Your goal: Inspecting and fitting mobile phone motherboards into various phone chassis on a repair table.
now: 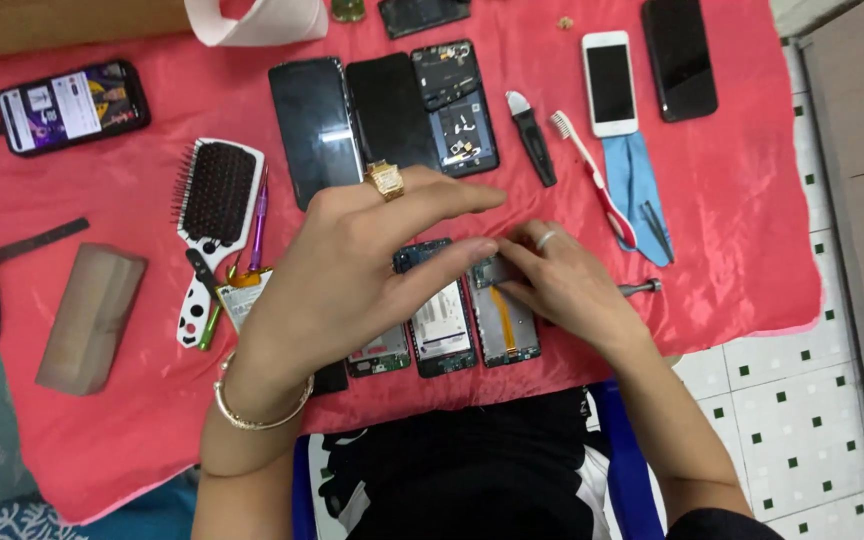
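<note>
My left hand (352, 275), with a gold ring and a bracelet, hovers with fingers stretched over opened phone bodies (442, 325) on a red cloth (732, 230). Its thumb and forefinger reach toward the top of the rightmost opened phone (505, 325), which has an orange ribbon cable inside. My right hand (562, 285), wearing a silver ring, presses its fingertips on that phone's upper end. Whether either hand pinches a small part is hidden by the fingers. A screwdriver tip (642, 288) pokes out from behind my right hand.
Beyond the hands lie dark phone panels (314, 125), an opened phone back (460, 105), a black tool (532, 135), a red-white toothbrush (592, 175), a blue cloth (632, 175), a white phone (610, 82) and a black phone (679, 55). Left: a hairbrush (214, 200), a lit phone (72, 105), a tan block (90, 318).
</note>
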